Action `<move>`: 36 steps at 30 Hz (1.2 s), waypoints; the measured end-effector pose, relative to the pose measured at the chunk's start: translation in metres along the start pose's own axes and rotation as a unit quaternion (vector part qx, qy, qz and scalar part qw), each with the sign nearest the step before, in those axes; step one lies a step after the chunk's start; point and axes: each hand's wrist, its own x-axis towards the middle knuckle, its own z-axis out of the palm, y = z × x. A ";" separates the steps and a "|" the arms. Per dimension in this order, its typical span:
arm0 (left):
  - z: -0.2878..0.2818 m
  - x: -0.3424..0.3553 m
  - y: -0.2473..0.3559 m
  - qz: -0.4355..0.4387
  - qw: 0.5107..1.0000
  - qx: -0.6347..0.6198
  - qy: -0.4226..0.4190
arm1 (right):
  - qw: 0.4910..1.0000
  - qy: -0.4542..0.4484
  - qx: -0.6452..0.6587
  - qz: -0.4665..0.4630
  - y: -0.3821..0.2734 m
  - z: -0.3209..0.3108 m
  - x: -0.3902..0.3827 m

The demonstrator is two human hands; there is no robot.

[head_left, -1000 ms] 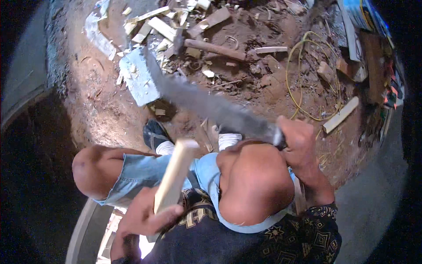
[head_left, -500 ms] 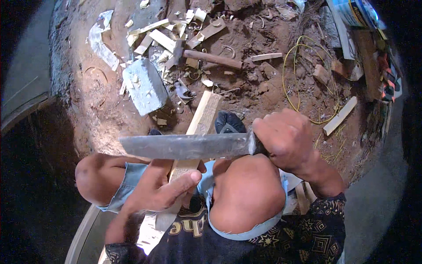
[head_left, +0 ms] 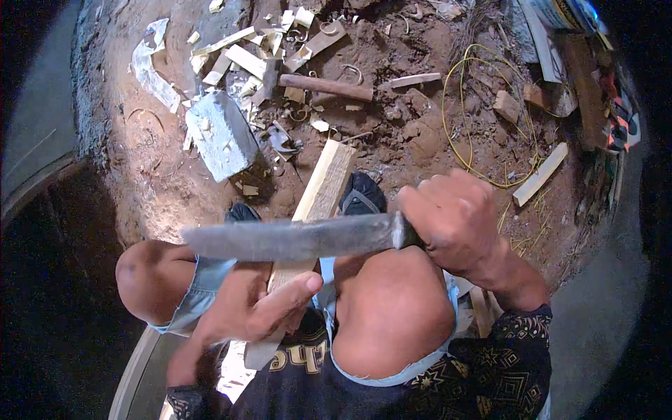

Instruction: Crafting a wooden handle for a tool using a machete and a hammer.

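Note:
My right hand [head_left: 451,222] is closed in a fist round the handle of a machete [head_left: 294,239]. Its broad grey blade points left and lies across a pale squared wooden stick [head_left: 327,178]; whether it touches the wood I cannot tell. Below the blade, my left hand [head_left: 255,304] grips the stick's lower part, with the thumb along its near side. The stick slants up and away between my knees, its far end over the dirt. My fingers on the stick's underside are hidden.
Beyond my feet, a hammer [head_left: 325,87] lies among wood offcuts and curled shavings. A whitish block [head_left: 221,136] is to its left. On the right are a loop of yellow cord [head_left: 448,126], a loose wood strip [head_left: 541,175] and leaning boards [head_left: 584,94].
The blade's tip has dropped slightly and moved a little left along with my right hand. The ground objects appear shifted slightly left and up. Both hands keep their holds.

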 end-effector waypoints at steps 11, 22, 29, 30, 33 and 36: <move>-0.008 0.001 -0.015 0.065 0.997 0.014 -0.028 | 1.000 -0.023 0.019 -0.005 0.001 0.002 0.008; -0.021 -0.007 -0.024 0.100 0.988 0.108 -0.042 | 1.000 -0.019 0.007 0.020 -0.009 -0.001 0.005; -0.028 -0.033 -0.040 0.100 0.987 0.121 -0.041 | 0.991 -0.018 0.106 0.081 0.000 0.001 -0.006; -0.032 -0.041 -0.051 0.166 0.972 0.160 -0.053 | 0.991 -0.019 0.108 0.079 0.001 0.006 -0.011; -0.032 -0.053 -0.065 0.083 0.995 0.037 0.036 | 0.979 -0.002 0.149 0.141 0.000 0.009 -0.023; -0.035 -0.019 -0.055 0.143 0.986 0.043 0.075 | 0.984 0.061 0.107 0.128 -0.006 0.016 -0.006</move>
